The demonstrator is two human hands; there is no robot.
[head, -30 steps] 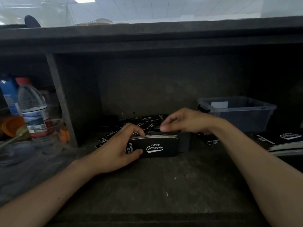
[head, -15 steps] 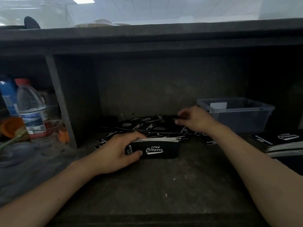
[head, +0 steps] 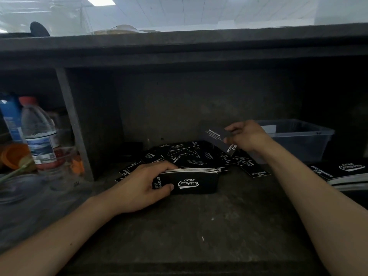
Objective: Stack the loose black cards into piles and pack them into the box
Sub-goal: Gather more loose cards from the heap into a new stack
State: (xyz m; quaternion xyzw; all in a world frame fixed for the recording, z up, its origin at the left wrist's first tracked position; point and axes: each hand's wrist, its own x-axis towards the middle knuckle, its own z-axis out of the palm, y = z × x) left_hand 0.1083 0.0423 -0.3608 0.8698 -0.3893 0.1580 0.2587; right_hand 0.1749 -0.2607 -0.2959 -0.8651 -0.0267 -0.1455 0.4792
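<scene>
head view: left hand (head: 139, 186) grips the left end of the pile (head: 191, 183), stood on edge mid shelf (head: 199, 226). right hand (head: 247, 136) pinches one card (head: 217, 139) over the loose cards (head: 189, 156) behind it; box (head: 298, 140) at back right. cards look thin, light, slick, so pinch by the edges.

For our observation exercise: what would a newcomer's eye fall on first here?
At centre, the left hand grips a stack of black cards standing on edge, white "Club Camping" lettering facing the camera. Up right, the right hand pinches a single card above the loose cards scattered behind the stack.
</scene>
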